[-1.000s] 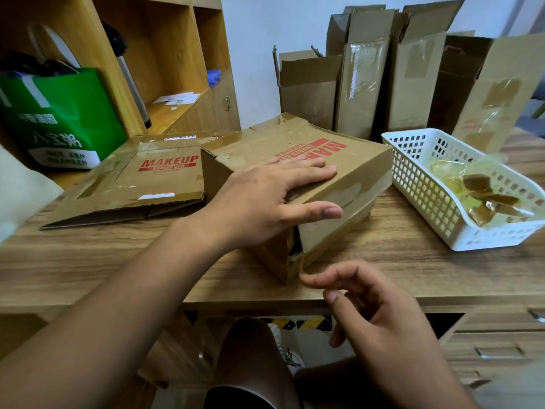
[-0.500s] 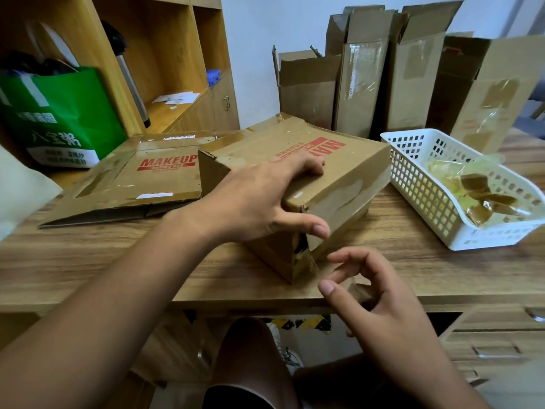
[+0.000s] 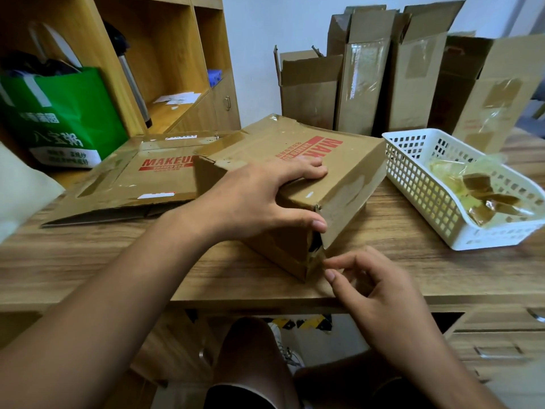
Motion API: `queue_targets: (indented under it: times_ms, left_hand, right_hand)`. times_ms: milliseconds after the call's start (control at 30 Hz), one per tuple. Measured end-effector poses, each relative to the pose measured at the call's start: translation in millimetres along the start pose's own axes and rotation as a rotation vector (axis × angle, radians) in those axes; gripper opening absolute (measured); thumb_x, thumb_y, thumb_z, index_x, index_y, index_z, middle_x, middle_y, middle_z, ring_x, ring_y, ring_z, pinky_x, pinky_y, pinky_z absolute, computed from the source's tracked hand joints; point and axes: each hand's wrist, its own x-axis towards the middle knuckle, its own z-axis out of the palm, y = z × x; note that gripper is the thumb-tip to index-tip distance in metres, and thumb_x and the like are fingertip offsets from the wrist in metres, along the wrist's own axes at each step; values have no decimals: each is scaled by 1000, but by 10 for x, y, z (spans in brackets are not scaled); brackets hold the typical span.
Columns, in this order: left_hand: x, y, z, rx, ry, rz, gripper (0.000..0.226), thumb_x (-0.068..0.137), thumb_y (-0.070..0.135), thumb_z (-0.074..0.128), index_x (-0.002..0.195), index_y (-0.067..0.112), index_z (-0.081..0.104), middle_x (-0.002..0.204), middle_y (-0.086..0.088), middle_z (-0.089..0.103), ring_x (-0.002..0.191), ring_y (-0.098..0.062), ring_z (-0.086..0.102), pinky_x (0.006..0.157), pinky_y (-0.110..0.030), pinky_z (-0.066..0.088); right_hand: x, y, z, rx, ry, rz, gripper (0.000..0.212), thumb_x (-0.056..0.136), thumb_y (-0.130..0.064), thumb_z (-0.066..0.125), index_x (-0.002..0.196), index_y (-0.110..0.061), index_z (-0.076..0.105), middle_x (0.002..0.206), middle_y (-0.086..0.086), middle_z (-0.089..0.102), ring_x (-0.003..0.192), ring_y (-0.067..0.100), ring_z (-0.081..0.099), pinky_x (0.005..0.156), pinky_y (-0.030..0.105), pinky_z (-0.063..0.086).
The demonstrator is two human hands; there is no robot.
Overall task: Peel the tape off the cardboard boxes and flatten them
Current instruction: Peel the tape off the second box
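The cardboard box (image 3: 348, 172) stood on the wooden table (image 3: 118, 261) near its front edge, tilted, with its red-printed face up and one corner towards the person. The left hand (image 3: 259, 199) gripped the box from above: its fingers lay spread across the top panel and the thumb was curled over the near upper corner. A glossy strip of tape (image 3: 351, 190) ran along the box's right side panel. The right hand (image 3: 380, 293) was at the lower near corner of the box, with its index fingertip and thumb tip a narrow gap apart and the other fingers loosely curled. It could not be told whether it had hold of any tape. A flattened box (image 3: 141, 184) lay on the table to the left, partly under the tilted box. A white basket (image 3: 413, 184) stood to the right of the box and held crumpled tape pieces (image 3: 477, 190). Several upright boxes (image 3: 362, 78) stood along the wall at the back. A green bag (image 3: 59, 113) sat at the far left beside the shelf unit (image 3: 165, 54).
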Motion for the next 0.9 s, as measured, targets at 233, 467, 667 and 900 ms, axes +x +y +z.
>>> queue_targets:
  times_ms: [233, 467, 667, 900]
  left_hand:
    - [18, 105, 101, 96, 77, -34, 96, 60, 87, 50, 147, 48, 43, 155, 30, 35, 143, 7, 28, 117, -37, 33]
    - [20, 186, 176, 197, 116, -82, 95, 60, 92, 44, 144, 47, 42, 150, 24, 46, 136, -3, 44, 101, -36, 42]
    - [27, 196, 52, 283, 8, -81, 85, 70, 88, 41, 146, 50, 33, 154, 22, 40, 135, -10, 45, 99, -39, 43]
    - [-13, 115, 54, 243, 1, -39, 78, 84, 76, 43, 154, 51, 21, 161, 31, 18, 143, 12, 12, 116, -38, 28]
  right_hand:
    - [-172, -11, 89, 12, 29, -96, 2, 85, -32, 68, 84, -33, 69, 83, -7, 60, 79, 15, 62, 64, 26, 48]
    - [-169, 18, 66, 70, 47, -59, 13, 85, -38, 73, 91, -35, 61, 73, -7, 59, 68, 14, 60, 59, 23, 45]
    - [-46, 80, -45, 57, 77, 26, 25, 81, -33, 75, 89, -44, 55, 69, -3, 58, 61, 13, 56, 57, 24, 43]
    - [14, 99, -120, -88, 55, -38, 14, 84, -34, 68, 96, -38, 72, 76, -12, 59, 67, 11, 57, 57, 16, 39]
